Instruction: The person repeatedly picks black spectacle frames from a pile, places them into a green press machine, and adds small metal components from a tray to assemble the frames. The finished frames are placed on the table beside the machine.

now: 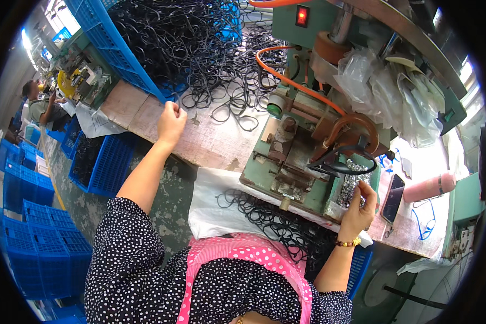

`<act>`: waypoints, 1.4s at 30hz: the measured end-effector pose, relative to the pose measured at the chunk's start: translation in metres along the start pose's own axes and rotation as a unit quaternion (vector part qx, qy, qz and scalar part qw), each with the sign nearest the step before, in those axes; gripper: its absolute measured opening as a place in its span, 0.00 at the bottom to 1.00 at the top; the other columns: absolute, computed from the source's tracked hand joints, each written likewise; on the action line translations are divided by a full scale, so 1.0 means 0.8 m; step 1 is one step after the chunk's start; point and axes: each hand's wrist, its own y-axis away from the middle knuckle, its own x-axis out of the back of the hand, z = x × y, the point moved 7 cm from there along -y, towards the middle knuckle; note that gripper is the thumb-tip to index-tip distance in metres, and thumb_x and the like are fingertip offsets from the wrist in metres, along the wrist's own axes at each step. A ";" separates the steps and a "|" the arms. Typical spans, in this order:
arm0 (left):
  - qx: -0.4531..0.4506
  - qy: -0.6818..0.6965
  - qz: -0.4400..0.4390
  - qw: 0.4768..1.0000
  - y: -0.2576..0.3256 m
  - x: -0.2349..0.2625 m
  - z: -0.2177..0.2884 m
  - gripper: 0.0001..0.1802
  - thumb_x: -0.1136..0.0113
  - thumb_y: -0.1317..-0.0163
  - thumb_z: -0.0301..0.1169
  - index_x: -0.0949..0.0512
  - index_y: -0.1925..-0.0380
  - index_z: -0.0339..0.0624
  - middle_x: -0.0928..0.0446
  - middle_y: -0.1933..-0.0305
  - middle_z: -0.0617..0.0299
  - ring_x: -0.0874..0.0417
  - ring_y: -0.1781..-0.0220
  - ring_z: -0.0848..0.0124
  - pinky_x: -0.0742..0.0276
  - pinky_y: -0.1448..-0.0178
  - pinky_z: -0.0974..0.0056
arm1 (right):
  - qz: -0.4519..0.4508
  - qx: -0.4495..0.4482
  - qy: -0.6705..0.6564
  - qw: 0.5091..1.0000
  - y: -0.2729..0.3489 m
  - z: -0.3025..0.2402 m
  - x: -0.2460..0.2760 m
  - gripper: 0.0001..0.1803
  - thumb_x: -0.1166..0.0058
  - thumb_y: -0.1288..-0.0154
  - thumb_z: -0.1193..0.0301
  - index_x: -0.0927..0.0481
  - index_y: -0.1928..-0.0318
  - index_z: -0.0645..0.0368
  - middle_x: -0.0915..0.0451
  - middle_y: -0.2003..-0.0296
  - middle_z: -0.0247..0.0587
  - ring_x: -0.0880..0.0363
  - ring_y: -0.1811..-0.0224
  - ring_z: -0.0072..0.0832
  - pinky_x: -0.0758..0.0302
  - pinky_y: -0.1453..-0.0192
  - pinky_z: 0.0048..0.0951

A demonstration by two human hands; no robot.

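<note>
My left hand (171,123) is closed, fingers curled, over the worktable beside the corner of a blue crate (125,67). Anything inside its fingers is hidden. A tangle of black cord loops (183,48) fills the crate and spills onto the table to the right of that hand. My right hand (360,208) has thumb and fingertips drawn together at the edge of a tray of small shiny metal pieces (353,181). What those fingers pinch is too small to make out. Just above the tray, a thick black loop (344,164) sits at the front of a green bench machine (264,167).
More black loops (275,221) lie on a white cloth across my lap, below the machine. A phone (392,198) and a pink bottle (430,187) lie right of the tray. Blue crates (43,243) are stacked on the left floor; a person (44,110) sits farther off.
</note>
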 end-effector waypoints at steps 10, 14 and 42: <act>-0.034 0.418 -0.068 0.905 0.094 0.087 0.190 0.08 0.54 0.23 0.32 0.33 0.51 0.41 0.24 0.70 0.61 0.26 0.77 0.79 0.31 0.72 0.75 | -0.028 0.036 -0.038 0.998 -0.007 -0.011 0.003 0.06 0.44 0.35 0.84 0.18 0.60 0.64 0.20 0.63 0.38 0.23 0.58 0.27 0.27 0.51 0.25; -0.147 0.492 -0.129 0.848 0.134 0.103 0.293 0.12 0.58 0.22 0.33 0.33 0.47 0.37 0.25 0.59 0.57 0.21 0.65 0.73 0.18 0.65 0.67 | -0.030 -0.008 -0.158 0.987 -0.017 -0.034 0.000 0.08 0.45 0.36 0.86 0.20 0.59 0.64 0.21 0.61 0.35 0.24 0.56 0.23 0.29 0.49 0.22; -0.250 0.557 -0.169 0.773 0.139 0.095 0.378 0.14 0.50 0.23 0.35 0.24 0.54 0.34 0.20 0.63 0.60 0.22 0.69 0.78 0.26 0.68 0.74 | -0.160 -0.104 -0.438 0.879 -0.014 -0.162 -0.098 0.27 0.42 0.38 0.85 0.35 0.40 0.64 0.22 0.58 0.36 0.25 0.53 0.21 0.29 0.45 0.22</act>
